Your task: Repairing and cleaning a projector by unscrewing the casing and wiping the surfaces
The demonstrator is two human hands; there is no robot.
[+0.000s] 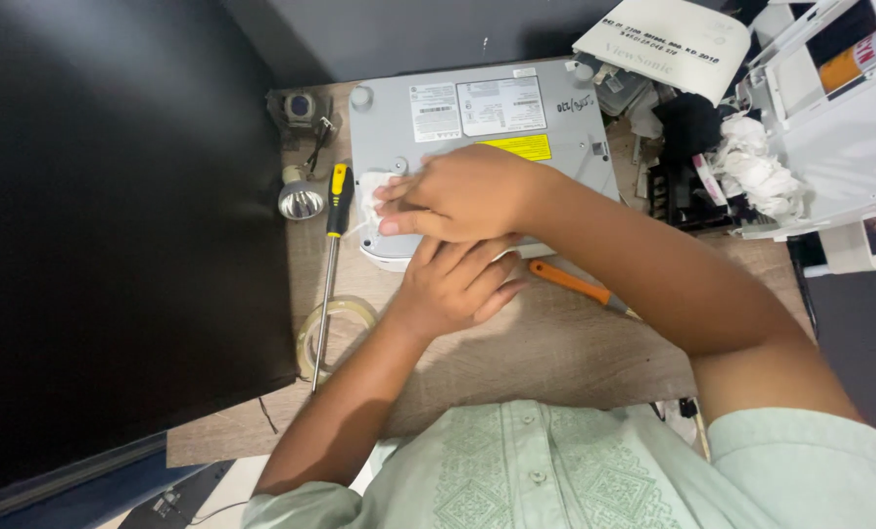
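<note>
White cloth (371, 188), soft and limp, sits pinched under the fingertips of the right hand (457, 194), pressed flat on the grey projector casing (477, 122). Just below, the left hand (454, 286) lies open against the casing's near edge, steadying what looks rigid and weighty. Left of the hands, a yellow-handled screwdriver (335, 230), tape roll (332, 328) and lamp bulb (301, 199) crowd the counter (545, 353).

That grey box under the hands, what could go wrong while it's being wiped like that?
The grey device overhangs nothing, but the right hand presses a white cloth near its front edge while the left hand braces it; a slip might shove it. The yellow-handled screwdriver and lamp bulb lie close and could get knocked.
</note>
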